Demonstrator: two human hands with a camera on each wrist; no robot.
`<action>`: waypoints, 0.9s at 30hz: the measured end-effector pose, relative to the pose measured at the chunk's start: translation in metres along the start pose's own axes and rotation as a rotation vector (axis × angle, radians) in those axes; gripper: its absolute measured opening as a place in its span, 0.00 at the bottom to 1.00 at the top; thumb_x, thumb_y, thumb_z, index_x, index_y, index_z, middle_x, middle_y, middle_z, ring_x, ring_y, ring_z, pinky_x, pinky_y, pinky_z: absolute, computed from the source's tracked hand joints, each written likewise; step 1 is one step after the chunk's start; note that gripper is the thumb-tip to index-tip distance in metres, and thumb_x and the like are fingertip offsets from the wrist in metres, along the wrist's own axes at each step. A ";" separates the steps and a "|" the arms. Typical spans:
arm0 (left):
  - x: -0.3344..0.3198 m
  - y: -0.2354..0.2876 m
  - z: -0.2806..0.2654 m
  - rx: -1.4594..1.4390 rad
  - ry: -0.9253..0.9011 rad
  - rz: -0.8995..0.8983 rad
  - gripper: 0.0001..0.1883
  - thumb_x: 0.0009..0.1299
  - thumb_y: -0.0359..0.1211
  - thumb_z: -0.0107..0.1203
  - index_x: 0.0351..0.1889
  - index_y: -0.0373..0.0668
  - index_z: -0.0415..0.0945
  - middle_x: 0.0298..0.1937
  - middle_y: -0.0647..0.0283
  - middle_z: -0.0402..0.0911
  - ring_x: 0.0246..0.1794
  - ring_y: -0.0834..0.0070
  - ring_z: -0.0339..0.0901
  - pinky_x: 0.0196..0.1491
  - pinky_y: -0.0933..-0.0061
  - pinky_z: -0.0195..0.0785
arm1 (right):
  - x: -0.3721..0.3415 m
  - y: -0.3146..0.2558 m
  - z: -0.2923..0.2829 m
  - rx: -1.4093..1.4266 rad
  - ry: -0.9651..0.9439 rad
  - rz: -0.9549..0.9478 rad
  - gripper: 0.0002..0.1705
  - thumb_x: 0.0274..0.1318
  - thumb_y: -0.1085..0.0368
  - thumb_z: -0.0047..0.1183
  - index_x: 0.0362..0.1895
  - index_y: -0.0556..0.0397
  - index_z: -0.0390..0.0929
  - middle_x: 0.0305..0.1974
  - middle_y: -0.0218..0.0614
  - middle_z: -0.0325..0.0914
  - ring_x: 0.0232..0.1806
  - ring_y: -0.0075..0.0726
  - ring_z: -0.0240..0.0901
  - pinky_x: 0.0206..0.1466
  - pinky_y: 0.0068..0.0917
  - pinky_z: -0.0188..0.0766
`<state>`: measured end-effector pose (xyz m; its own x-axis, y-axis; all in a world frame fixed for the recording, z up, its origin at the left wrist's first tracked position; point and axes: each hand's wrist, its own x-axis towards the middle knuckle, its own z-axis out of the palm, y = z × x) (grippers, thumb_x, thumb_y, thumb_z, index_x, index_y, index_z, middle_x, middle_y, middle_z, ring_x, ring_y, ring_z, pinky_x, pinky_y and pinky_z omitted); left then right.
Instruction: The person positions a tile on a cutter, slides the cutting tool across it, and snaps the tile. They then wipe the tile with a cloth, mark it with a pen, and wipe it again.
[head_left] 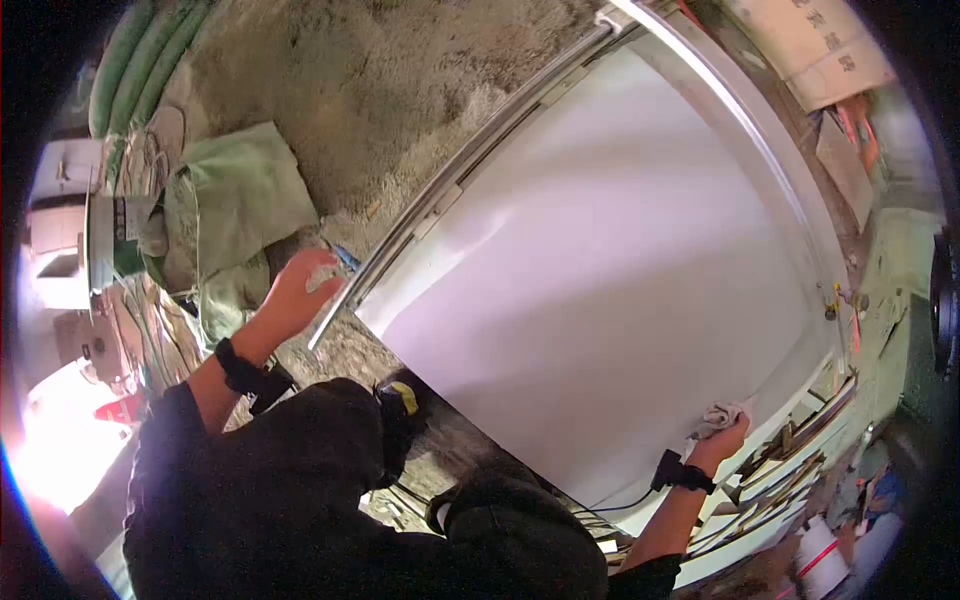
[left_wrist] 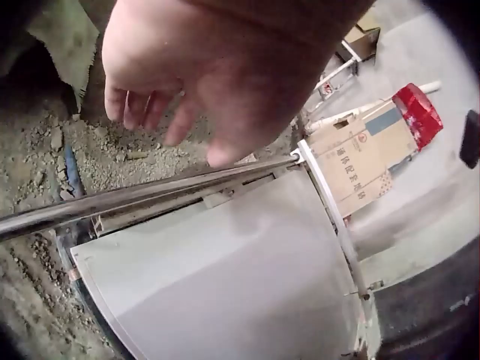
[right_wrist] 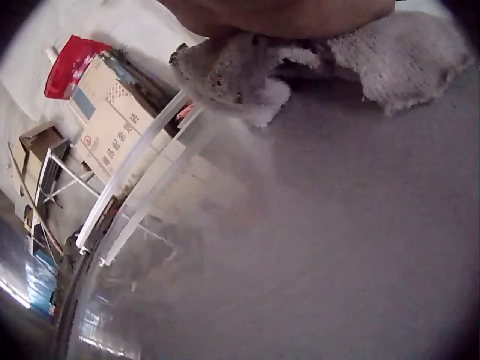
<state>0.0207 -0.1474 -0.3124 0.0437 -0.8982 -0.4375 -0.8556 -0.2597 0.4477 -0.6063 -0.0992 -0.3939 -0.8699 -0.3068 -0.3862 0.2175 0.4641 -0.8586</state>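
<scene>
A large pale flat panel [head_left: 600, 260] with metal rails along its edges fills the middle of the head view. The right hand [head_left: 724, 440] grips a crumpled grey-white cloth [head_left: 722, 416] against the panel near its lower right edge; in the right wrist view the cloth [right_wrist: 409, 64] bunches under the hand [right_wrist: 292, 16]. Beside the rail [head_left: 470, 150] at the panel's left corner, the left hand [head_left: 303, 288] is held with relaxed, slightly bent fingers and nothing in it. The left wrist view shows that hand [left_wrist: 202, 75] above the rail [left_wrist: 150, 195].
Green cloth [head_left: 245, 190] lies on the rough ground at the left, near green rolls [head_left: 130, 70]. A cardboard box [head_left: 815, 50] is at the upper right. Thin scrap strips [head_left: 770, 490] lie along the panel's lower right side. A bright light glares at the far left.
</scene>
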 end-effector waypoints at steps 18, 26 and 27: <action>0.061 0.023 0.039 -0.079 -0.041 0.162 0.21 0.65 0.34 0.51 0.54 0.38 0.65 0.57 0.56 0.64 0.57 0.65 0.62 0.57 0.65 0.55 | -0.082 0.071 -0.103 -0.594 0.134 -0.184 0.31 0.49 0.56 0.54 0.52 0.62 0.61 0.46 0.53 0.70 0.46 0.53 0.69 0.49 0.37 0.64; 0.057 0.044 0.058 -0.019 0.065 0.267 0.19 0.65 0.33 0.51 0.52 0.36 0.65 0.57 0.53 0.64 0.58 0.60 0.62 0.56 0.62 0.57 | -0.072 0.091 -0.102 -0.648 0.202 -0.171 0.28 0.48 0.59 0.55 0.51 0.59 0.63 0.45 0.53 0.71 0.46 0.51 0.69 0.47 0.38 0.66; 0.055 0.049 0.067 0.036 0.032 0.353 0.19 0.64 0.32 0.51 0.52 0.36 0.66 0.57 0.52 0.65 0.58 0.60 0.62 0.56 0.62 0.57 | -0.069 0.102 -0.116 -0.658 0.190 -0.168 0.28 0.48 0.59 0.55 0.51 0.59 0.63 0.45 0.53 0.71 0.46 0.51 0.69 0.47 0.38 0.66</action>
<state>-0.0536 -0.1859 -0.3668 -0.2424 -0.9410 -0.2360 -0.8382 0.0807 0.5393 -0.5754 0.0660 -0.4155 -0.9437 -0.2953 -0.1493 -0.1868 0.8478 -0.4963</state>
